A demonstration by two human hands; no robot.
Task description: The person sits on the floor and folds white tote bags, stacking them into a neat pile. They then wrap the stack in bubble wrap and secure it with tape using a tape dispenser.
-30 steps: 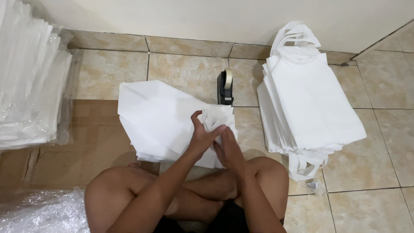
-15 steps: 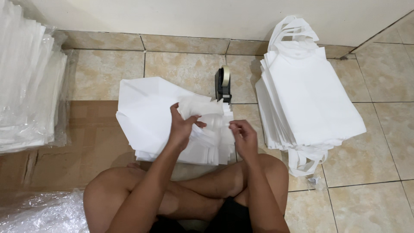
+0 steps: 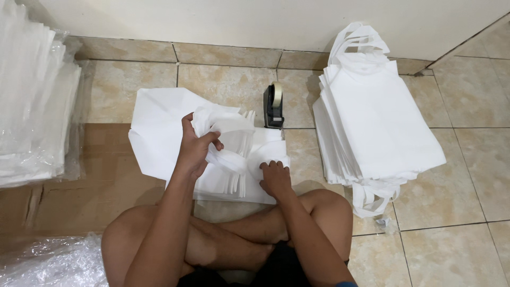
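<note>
I sit cross-legged on a tiled floor with a small pile of white fabric bags (image 3: pixel 159 133) lying in front of my knees. My left hand (image 3: pixel 194 149) grips the bunched white handles (image 3: pixel 226 130) of these bags and lifts them off the pile. My right hand (image 3: pixel 274 178) presses down on the near right part of the same pile, fingers curled on the fabric.
A tall stack of white fabric bags (image 3: pixel 380 122) with loop handles lies at the right. A black tape dispenser (image 3: pixel 273 105) stands by the wall. Plastic-wrapped white stacks (image 3: pixel 32 101) sit at the left, brown cardboard (image 3: pixel 79 186) beneath, crinkled plastic (image 3: pixel 48 263) at the near left.
My hands, together at the pile's near edge a second ago, have parted. The left one rose with the bunched handles; the right one settled on the pile's near right corner.
</note>
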